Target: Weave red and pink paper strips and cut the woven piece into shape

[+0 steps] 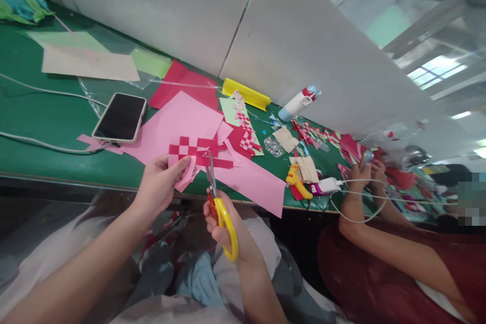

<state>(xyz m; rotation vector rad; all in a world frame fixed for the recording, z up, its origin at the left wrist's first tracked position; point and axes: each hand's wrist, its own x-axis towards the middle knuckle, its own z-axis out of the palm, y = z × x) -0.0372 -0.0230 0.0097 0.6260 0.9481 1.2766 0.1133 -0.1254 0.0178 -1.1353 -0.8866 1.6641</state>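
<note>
My left hand (161,182) pinches a woven checkerboard of red and pink paper strips (183,148), its loose pink ends hanging down by my fingers. Red strip ends stick out from it to the right. In my right hand (224,223) are scissors (230,233) with yellow and red handles. Their blades point away from me and lie at the right side of the weave, among the red strips. Whether the blades touch a strip I cannot tell. Under the weave lies a large pink paper sheet (167,116).
A phone (122,116) with a cable lies left on the green table (45,159). Red paper (186,83), a yellow holder (246,95), a bottle (298,104) and a yellow glue gun (298,182) sit beyond and right. A co-worker's hands (366,169) hold something at right.
</note>
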